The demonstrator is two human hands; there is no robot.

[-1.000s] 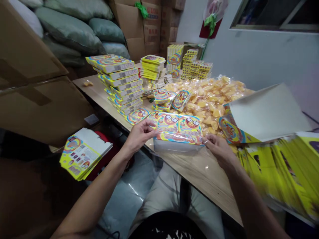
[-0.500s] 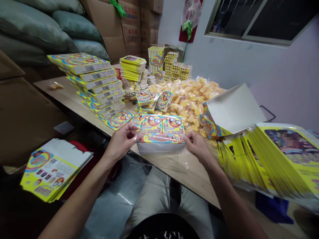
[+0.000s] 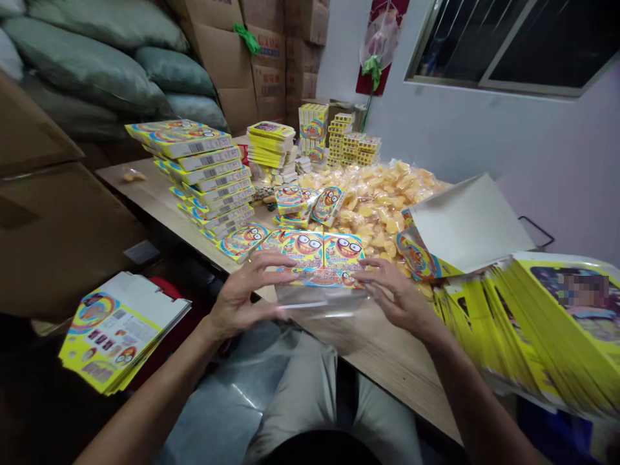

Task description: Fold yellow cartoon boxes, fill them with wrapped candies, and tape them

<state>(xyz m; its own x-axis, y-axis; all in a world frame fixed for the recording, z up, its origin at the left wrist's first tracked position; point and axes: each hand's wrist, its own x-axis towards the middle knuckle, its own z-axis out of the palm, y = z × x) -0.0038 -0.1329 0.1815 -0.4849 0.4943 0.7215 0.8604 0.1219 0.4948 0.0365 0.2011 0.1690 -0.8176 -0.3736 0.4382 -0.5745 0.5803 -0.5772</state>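
A display box (image 3: 327,276) with smiling-face packs standing in it lies near the table's front edge, with clear film (image 3: 320,302) over its front. My left hand (image 3: 254,290) is at its left front corner, fingers on top and thumb at the film below, spread apart. On the right corner rest the fingertips of my right hand (image 3: 394,294), its fingers apart. Behind the box, small face-print packs (image 3: 290,199) lean together beside a heap of wrapped yellow pieces (image 3: 382,200).
A tall stack of flat yellow boxes (image 3: 213,174) stands left. Yellow printed cards (image 3: 523,323) fan out at right, near an open white-lined box (image 3: 475,219). More printed sheets (image 3: 121,329) sit low at left. Cartons (image 3: 266,64) and sacks (image 3: 87,58) are behind.
My hands have shifted from pinching the front corners to spread fingers over them. The clear film now hangs out in front of the box. The whole view has shifted slightly.
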